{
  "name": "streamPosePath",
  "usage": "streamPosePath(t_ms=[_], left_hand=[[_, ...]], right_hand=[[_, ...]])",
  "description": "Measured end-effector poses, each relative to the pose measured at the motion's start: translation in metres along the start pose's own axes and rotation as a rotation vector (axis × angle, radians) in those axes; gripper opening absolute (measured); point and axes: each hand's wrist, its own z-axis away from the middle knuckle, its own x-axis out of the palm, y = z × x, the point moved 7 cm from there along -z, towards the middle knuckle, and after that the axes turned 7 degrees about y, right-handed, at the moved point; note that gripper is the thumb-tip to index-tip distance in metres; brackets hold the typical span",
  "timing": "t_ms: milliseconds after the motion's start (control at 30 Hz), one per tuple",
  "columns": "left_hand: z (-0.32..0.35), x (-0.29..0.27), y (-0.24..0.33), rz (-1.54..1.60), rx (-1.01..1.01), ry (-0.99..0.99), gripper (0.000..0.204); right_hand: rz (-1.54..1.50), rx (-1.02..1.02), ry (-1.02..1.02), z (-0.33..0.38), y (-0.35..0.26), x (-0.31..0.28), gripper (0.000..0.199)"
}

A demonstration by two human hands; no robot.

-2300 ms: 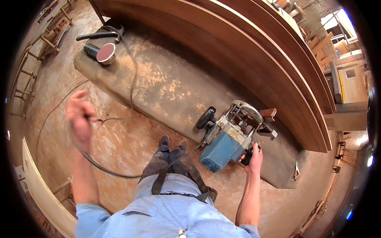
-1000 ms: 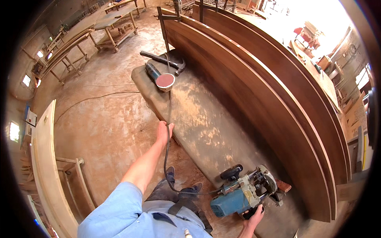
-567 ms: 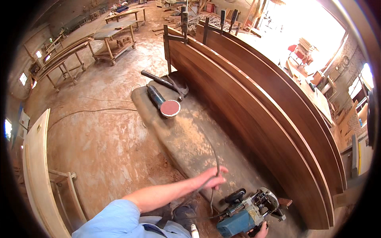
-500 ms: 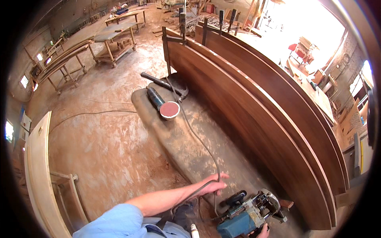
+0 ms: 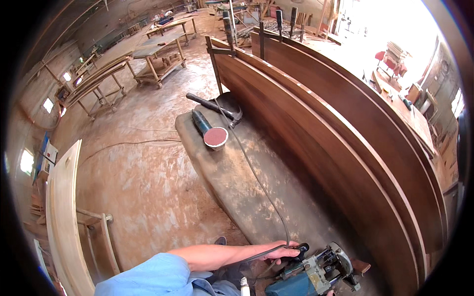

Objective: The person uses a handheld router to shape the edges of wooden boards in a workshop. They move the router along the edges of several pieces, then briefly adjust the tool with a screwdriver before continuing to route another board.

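Observation:
A teal and grey plunge router (image 5: 291,286) lies on its side at the near end of the grey-brown work surface (image 5: 256,197), its round base toward the wooden panels. My left hand (image 5: 284,251) is closed about its black knob handle, with the power cord (image 5: 261,187) running across the wrist. Of my right hand (image 5: 331,293) only a small bit shows at the lower edge, against the router's other side; its grip is mostly hidden. Farther up the surface rest a sander with a red disc (image 5: 216,137) and a claw hammer (image 5: 212,106).
Long curved brown panels (image 5: 316,153) stand on edge along the right, with clamps (image 5: 228,32) at their far end. A pale board (image 5: 64,217) leans at the left. Wheeled wooden tables (image 5: 158,47) stand farther back on the dusty floor. A small piece of wood (image 5: 361,266) lies by the router's base.
My left hand has moved right from above the work surface and taken hold of the router's black knob. The view has shifted a little, and less of my right hand shows.

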Motion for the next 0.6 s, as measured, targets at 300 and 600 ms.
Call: streamPosePath(t_ms=[300, 600], left_hand=[[0.125, 0.011, 0.115, -0.114, 0.381, -0.08, 0.057], [0.37, -0.182, 0.196, 0.073, 0.944, -0.038, 0.049]], right_hand=[[-0.23, -0.255, -0.032, 0.074, -0.039, 0.019, 0.049], [-0.511, -0.591, -0.108, 0.299, -0.047, 0.201, 0.059]])
